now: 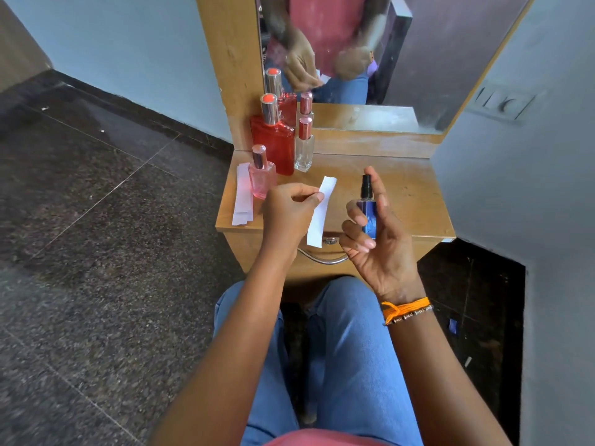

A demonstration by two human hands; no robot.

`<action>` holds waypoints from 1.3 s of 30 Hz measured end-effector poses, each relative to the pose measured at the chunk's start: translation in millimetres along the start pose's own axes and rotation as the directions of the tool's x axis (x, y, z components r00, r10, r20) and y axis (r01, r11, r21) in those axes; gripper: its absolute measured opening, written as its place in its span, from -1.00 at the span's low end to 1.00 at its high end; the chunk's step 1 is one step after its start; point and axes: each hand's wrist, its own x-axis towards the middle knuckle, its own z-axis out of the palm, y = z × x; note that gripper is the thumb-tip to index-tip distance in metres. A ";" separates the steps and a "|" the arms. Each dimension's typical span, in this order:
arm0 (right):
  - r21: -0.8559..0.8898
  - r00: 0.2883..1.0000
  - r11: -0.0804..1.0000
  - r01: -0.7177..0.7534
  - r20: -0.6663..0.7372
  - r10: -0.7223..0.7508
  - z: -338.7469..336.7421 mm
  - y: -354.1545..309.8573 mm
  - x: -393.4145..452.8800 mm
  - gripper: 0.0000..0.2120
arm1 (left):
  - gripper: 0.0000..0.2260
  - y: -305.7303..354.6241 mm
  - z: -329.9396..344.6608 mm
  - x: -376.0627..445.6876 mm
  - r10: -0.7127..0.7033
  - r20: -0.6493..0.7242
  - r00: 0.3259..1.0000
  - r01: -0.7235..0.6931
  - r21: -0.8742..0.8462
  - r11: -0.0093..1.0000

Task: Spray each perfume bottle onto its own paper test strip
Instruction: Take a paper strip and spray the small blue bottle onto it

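Note:
My left hand point(289, 209) pinches a white paper test strip point(322, 214) by its edge and holds it upright above the wooden dresser top point(409, 191). Just right of the strip, my right hand point(376, 233) grips a small blue perfume bottle point(368, 209) with a black spray nozzle, my index finger raised behind the nozzle. On the dresser's left stand a small pink bottle point(260, 177), a large red bottle point(273, 140) and a small clear bottle point(304, 149), all capped. Spare white strips point(243, 196) lie at the left edge.
A mirror point(370, 49) behind the dresser reflects the bottles and my hands. A metal drawer handle point(322, 257) and keyhole sit under the top's front edge. My knees in blue jeans are below. Dark stone floor lies left; a grey wall stands right.

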 end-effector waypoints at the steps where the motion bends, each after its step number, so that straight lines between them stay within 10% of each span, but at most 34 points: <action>1: -0.005 1.000 1.000 0.001 -0.007 -0.001 0.0 1.2 0.2 -0.59 | -0.88 0.8 -0.9 -0.8 -0.003 0.002 1.000 0.003 -0.007 1.000; 10: 0.013 0.998 1.000 0.000 -0.066 0.001 -2.8 6.2 -1.0 -0.60 | -0.86 9.5 -3.8 -8.4 -0.065 0.045 0.997 0.069 -0.095 0.993; 13: -0.223 0.984 0.975 0.022 -0.166 -0.061 -1.3 3.2 0.2 -0.66 | -0.86 10.2 -4.4 -8.2 -0.121 0.086 0.989 0.132 -0.137 0.982; 17: -0.771 0.909 0.634 0.060 -0.219 -0.353 8.6 -1.1 5.9 -0.76 | -0.88 11.0 -4.2 -9.0 -0.217 0.181 0.959 0.253 -0.208 0.945; 23: -0.963 0.931 0.270 0.013 -0.087 -0.354 6.8 -4.5 12.0 -0.76 | -0.88 9.8 -3.0 -7.8 -0.255 0.234 0.938 0.314 -0.269 0.911; 39: -1.000 0.918 0.002 -0.015 -0.015 -0.396 4.9 -2.8 10.2 -0.77 | -0.87 7.7 -2.5 -8.9 -0.246 0.264 0.932 0.322 -0.300 0.898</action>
